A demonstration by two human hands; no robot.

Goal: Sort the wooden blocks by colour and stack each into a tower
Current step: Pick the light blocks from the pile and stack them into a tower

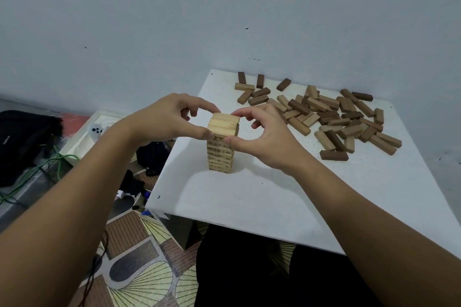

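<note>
A tower of light, numbered wooden blocks (pixel 220 154) stands near the middle of the white table (pixel 249 202). My left hand (pixel 164 119) pinches the tower's top layers from the left, thumb low and forefinger at the top edge. From the right, my right hand (pixel 264 137) pinches the same top layers between thumb and forefinger. A loose heap of mid-brown and dark-brown blocks (pixel 331 117) lies spread over the table's far right part.
The table stands against a pale wall at its far side. To the left on the patterned floor lie a black bag (pixel 22 142), green cables (pixel 50 162), a pale box (pixel 82 137) and small clutter. My dark-clothed legs (pixel 249 269) are under the table's near edge.
</note>
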